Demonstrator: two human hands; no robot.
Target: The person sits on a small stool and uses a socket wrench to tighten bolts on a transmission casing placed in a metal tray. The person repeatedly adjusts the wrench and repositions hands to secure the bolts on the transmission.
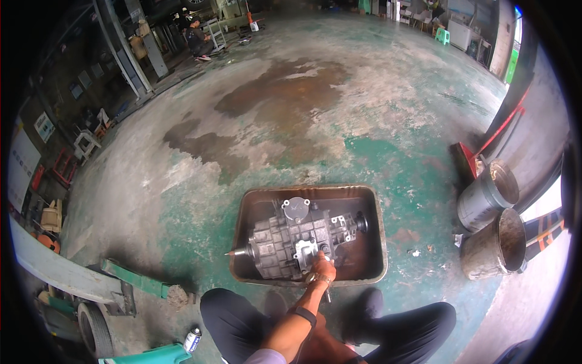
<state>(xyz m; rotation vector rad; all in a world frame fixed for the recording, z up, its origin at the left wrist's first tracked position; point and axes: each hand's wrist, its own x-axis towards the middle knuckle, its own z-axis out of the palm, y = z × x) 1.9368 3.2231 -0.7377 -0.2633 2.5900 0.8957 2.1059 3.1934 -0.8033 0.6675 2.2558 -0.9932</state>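
A grey metal gearbox (282, 242) lies on its side in a shallow, rusty brown tray (381, 255) on the floor. Its input shaft (237, 252) pokes over the tray's left rim, and a dark round flange (362, 221) sits at the other end. My left hand (323, 267) is closed against the near side of the housing, beside a pale opening (305, 252); what its fingers grip is too small to make out. Below that wrist, a thin metal rod (329, 296) shows. My right forearm (327, 343) passes beneath the left one, which hides the right hand.
Two dirty buckets (494, 246) stand at the right. A spray can (192, 340) is by my left knee, near a green stool (151, 355). A green lift arm (136, 278) and a tyre (95, 330) are at the left. A person (197, 39) crouches far off.
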